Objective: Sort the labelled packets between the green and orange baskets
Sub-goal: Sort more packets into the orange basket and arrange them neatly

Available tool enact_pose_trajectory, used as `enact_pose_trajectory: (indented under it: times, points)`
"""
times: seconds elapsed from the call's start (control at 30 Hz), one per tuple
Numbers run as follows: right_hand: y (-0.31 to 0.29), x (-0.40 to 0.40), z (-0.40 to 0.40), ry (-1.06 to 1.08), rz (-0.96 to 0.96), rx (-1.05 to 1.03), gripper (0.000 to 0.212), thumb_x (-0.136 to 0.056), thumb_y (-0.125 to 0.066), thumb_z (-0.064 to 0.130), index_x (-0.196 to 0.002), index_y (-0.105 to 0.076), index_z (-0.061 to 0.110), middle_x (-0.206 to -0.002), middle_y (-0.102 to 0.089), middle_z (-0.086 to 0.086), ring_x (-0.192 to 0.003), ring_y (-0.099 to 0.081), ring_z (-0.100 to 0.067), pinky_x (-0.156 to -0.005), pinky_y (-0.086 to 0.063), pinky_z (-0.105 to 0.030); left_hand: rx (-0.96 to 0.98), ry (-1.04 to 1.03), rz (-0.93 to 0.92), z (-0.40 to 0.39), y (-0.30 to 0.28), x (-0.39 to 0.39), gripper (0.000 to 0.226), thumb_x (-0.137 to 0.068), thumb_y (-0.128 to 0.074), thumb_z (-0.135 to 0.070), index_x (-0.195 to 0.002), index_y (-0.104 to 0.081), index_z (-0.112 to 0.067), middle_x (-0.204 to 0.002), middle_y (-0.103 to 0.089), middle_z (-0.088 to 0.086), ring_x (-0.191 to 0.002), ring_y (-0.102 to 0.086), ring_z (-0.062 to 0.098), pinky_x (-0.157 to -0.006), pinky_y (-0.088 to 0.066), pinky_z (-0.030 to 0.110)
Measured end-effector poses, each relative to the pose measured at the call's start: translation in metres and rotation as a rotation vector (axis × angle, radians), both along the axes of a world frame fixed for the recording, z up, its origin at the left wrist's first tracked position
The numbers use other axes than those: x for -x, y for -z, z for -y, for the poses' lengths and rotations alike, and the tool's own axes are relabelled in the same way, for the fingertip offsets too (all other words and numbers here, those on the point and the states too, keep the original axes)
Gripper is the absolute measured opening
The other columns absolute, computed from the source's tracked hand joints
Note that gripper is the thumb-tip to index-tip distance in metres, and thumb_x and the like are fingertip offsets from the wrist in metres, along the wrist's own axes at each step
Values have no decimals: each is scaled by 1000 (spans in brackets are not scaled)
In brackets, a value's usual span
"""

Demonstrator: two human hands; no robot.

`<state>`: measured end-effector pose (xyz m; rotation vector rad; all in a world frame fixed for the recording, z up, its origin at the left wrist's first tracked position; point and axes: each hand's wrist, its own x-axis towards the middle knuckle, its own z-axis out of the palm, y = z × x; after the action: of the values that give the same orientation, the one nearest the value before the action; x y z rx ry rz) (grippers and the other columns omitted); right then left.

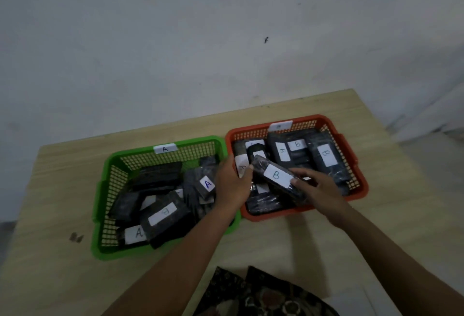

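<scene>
A green basket tagged A stands on the left, an orange basket tagged B on the right, both holding several black packets with white labels. One black packet labelled B is held over the orange basket's left half. My left hand grips its left end and my right hand holds its right end. In the green basket lie packets marked A and one whose label looks like B. Packets marked B fill the orange basket.
The baskets sit side by side on a light wooden table against a pale wall. A dark stain marks the table on the left. Patterned dark cloth shows at the near edge.
</scene>
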<state>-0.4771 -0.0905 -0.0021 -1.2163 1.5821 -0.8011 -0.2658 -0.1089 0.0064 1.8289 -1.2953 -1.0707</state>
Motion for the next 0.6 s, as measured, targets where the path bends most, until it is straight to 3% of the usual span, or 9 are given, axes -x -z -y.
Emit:
enact_pose_trajectory:
  times: [0.13, 0.27, 0.37, 0.47, 0.6]
  points:
    - [4, 26, 2, -117, -83, -91, 26, -90, -68, 15, -116, -70, 19, -112, -65, 2, -98, -62, -9, -66, -51, -15, 7, -76, 163, -3, 20, 5, 48, -90, -62, -25, -134, -48, -12, -138, -49, 9, -130, -45, 28, -106, -41, 41]
    - [7, 24, 9, -298, -121, -148, 20, -92, -65, 12, -111, -69, 19, -108, -65, 4, -91, -64, -6, -67, -50, -11, 38, -122, 169, -10, 19, 8, 34, -90, -61, -8, -124, -56, -6, -120, -62, 11, -113, -56, 29, -92, -42, 29]
    - [15, 17, 17, -422, -225, -128, 19, -93, -64, 15, -108, -69, 25, -110, -64, 8, -101, -62, -9, -86, -52, -25, 81, -126, 230, -11, 22, 8, 21, -87, -62, -8, -108, -63, -12, -99, -70, 5, -92, -65, 25, -84, -53, 34]
    - [23, 10, 20, -487, -342, -84, 21, -94, -61, 16, -112, -68, 24, -113, -64, 7, -109, -58, -11, -89, -45, -24, 108, -136, 278, -8, 30, 5, 16, -85, -61, -7, -99, -65, -12, -88, -70, 5, -82, -64, 22, -76, -55, 37]
    - [34, 3, 9, -549, -672, 101, 32, -92, -61, 31, -123, -66, 27, -125, -65, 3, -119, -54, -20, -95, -45, -33, 111, -123, 252, -9, 36, 1, 16, -85, -62, -10, -99, -66, -14, -87, -70, 2, -79, -64, 18, -76, -56, 40]
